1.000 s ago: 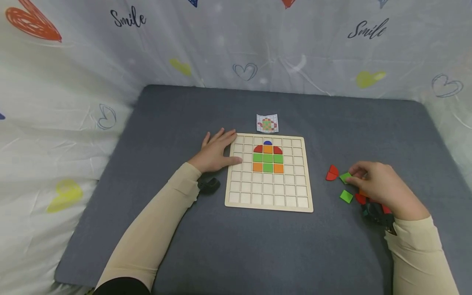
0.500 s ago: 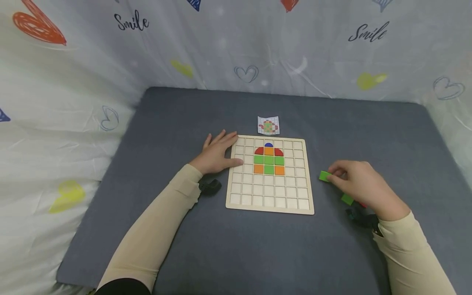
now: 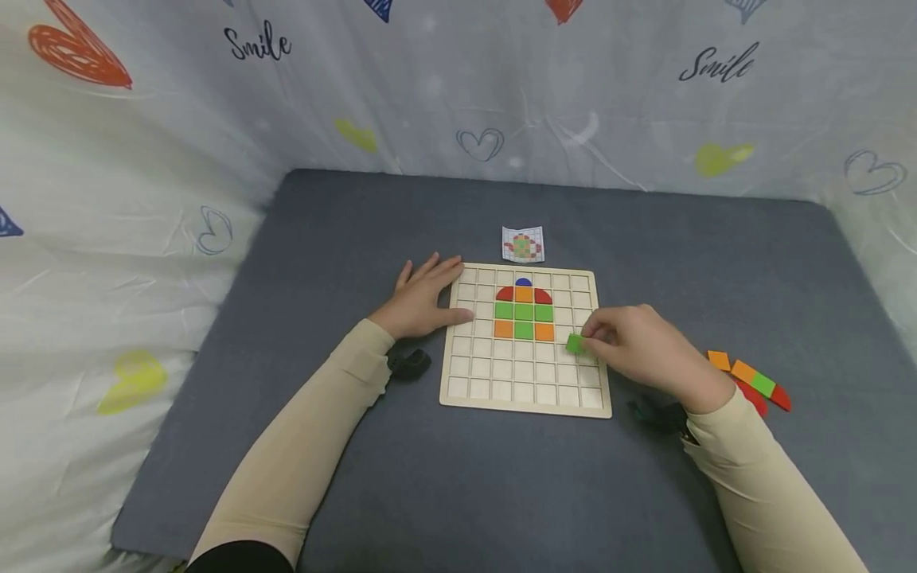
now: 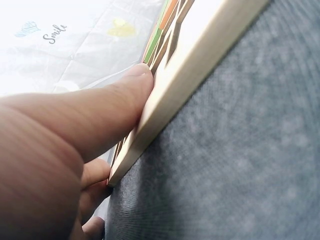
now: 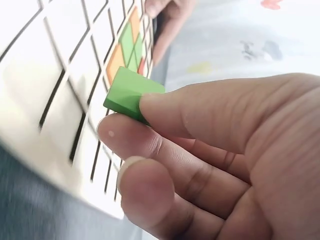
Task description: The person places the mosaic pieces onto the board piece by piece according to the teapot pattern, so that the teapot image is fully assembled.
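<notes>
A person's right hand (image 3: pixel 637 346) had just carried a green square block (image 5: pixel 125 97) leftward: half a second earlier the block was off to the side of the wooden board (image 3: pixel 494 390), and now it was over the board's right-hand part. The thumb and fingertips pinched it closely, with part of the block jutting forward past the thumb; the other fingers were curled loosely beneath.

Ahead of those fingers, to their left, the coloured pattern (image 3: pixel 524 311) of blue, red, orange and green pieces sat in the board's cells, the same as before. The green block appeared raised off the grid, and I could not tell which cell it was above. So, as I judged it, the work was partway through a placing, with the pattern no fuller yet.

Behind the right fingers, beyond the wrist, loose pieces (image 3: pixel 764 385) in orange, green and red had come into view on the grey table (image 3: pixel 387 485).

The left hand (image 3: pixel 423 298) stayed put, fingers spread and holding nothing, its thumb resting on the board's left edge. Beyond its fingertips, to their right, lay a small printed card (image 3: pixel 523 245).
</notes>
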